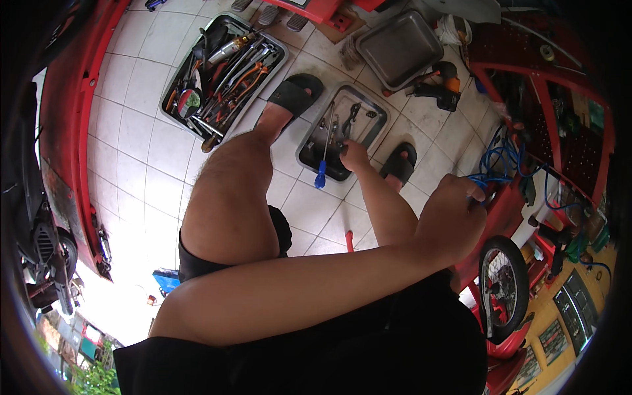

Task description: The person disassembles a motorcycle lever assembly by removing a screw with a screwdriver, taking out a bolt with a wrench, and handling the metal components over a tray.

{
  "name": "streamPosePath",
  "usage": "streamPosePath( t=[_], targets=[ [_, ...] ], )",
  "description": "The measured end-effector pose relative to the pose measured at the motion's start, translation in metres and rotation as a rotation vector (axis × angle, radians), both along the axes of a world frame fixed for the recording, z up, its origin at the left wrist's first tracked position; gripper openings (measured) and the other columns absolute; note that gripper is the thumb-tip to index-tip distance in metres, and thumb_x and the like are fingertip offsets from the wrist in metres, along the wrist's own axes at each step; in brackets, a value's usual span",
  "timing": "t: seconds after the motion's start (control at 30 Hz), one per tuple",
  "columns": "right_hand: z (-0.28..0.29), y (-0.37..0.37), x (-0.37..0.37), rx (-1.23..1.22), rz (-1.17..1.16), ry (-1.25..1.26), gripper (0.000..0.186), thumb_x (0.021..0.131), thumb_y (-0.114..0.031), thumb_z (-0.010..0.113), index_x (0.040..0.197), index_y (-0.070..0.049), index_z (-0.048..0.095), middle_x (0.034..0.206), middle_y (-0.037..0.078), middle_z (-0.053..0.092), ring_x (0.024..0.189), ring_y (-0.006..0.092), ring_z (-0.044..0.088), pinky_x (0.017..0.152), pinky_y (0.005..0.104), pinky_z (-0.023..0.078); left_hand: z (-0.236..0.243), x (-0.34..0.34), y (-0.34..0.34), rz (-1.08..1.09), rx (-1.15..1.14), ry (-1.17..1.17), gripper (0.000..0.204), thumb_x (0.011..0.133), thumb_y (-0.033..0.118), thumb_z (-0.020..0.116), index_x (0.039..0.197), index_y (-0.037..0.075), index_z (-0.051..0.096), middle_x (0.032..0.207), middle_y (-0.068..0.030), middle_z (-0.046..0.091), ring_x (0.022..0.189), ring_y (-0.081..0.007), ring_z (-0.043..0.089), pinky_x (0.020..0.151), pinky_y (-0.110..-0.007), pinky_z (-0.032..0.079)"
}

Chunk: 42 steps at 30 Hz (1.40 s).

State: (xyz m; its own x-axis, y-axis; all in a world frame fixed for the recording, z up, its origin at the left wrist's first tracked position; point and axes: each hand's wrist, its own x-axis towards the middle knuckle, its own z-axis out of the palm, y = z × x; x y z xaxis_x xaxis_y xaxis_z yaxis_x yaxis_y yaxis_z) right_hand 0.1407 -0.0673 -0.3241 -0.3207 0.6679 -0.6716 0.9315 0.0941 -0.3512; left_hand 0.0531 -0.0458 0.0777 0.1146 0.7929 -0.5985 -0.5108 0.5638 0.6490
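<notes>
Our left hand [454,212] is curled; our right hand [355,157], fingers bent, reaches into a rectangular tray [339,170] beside a blue-handled screwdriver [321,174]; we cannot tell what either holds.

You have one left hand [453,209] and one right hand [355,157] in view. Around you, count three metal trays [400,52], two dark sandals [296,95], one blue-handled screwdriver [320,176], one orange-and-black power drill [449,89] and one spoked wheel [501,286]. In the fullest tray, your hand tools [247,79] overlap too much to count.
</notes>
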Motion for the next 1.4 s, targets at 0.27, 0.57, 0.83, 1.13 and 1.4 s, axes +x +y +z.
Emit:
streamPosePath(
  t=[0.27,0.57,0.83,1.13,1.4],
  targets=[
    [0.015,-0.009,-0.017,0.039,0.165,-0.203,0.035,0.077,-0.031,0.072,0.106,-0.010,0.070,0.097,0.015,0.069,0.098,0.0319,0.065,0.084,0.0398,0.054,0.000,-0.003,-0.001,0.056,-0.008,0.032,0.020,0.082,0.008,0.056,0.100,0.001,0.059,0.098,-0.0172,0.057,0.089,-0.0300,0.060,0.079,-0.037,0.047],
    [0.027,-0.002,-0.029,-0.088,0.304,-0.351,0.023,0.078,-0.027,0.068,0.095,-0.014,0.073,0.102,0.012,0.069,0.099,0.0317,0.065,0.082,0.0439,0.055,-0.001,0.000,0.001,0.036,-0.016,0.038,0.018,0.081,0.007,0.056,0.097,0.001,0.060,0.110,-0.0199,0.055,0.099,-0.0349,0.059,0.087,-0.040,0.047],
    [0.016,0.020,-0.005,-0.119,0.214,-0.267,0.025,0.076,-0.028,0.068,0.094,-0.012,0.074,0.101,0.011,0.070,0.097,0.0313,0.066,0.083,0.0412,0.054,-0.004,0.004,-0.001,0.009,0.019,0.085,0.017,0.083,0.008,0.055,0.097,0.002,0.062,0.111,-0.0192,0.055,0.098,-0.0341,0.060,0.087,-0.040,0.048],
    [0.009,0.005,-0.001,0.118,-0.069,-0.128,0.029,0.072,-0.025,0.073,0.099,-0.015,0.073,0.100,0.011,0.070,0.097,0.0312,0.065,0.084,0.0399,0.054,0.010,-0.016,0.003,-0.061,-0.008,0.208,0.014,0.084,0.009,0.057,0.097,0.003,0.060,0.109,-0.0182,0.052,0.083,-0.0284,0.062,0.079,-0.038,0.048],
    [0.007,-0.003,-0.003,0.059,0.012,-0.306,0.032,0.071,-0.018,0.072,0.103,-0.013,0.069,0.103,0.013,0.068,0.102,0.0329,0.064,0.085,0.0427,0.053,-0.010,0.004,-0.002,-0.067,-0.026,0.060,0.026,0.080,0.008,0.057,0.105,0.004,0.061,0.110,-0.0125,0.059,0.086,-0.0180,0.061,0.077,-0.032,0.047]
  ],
)
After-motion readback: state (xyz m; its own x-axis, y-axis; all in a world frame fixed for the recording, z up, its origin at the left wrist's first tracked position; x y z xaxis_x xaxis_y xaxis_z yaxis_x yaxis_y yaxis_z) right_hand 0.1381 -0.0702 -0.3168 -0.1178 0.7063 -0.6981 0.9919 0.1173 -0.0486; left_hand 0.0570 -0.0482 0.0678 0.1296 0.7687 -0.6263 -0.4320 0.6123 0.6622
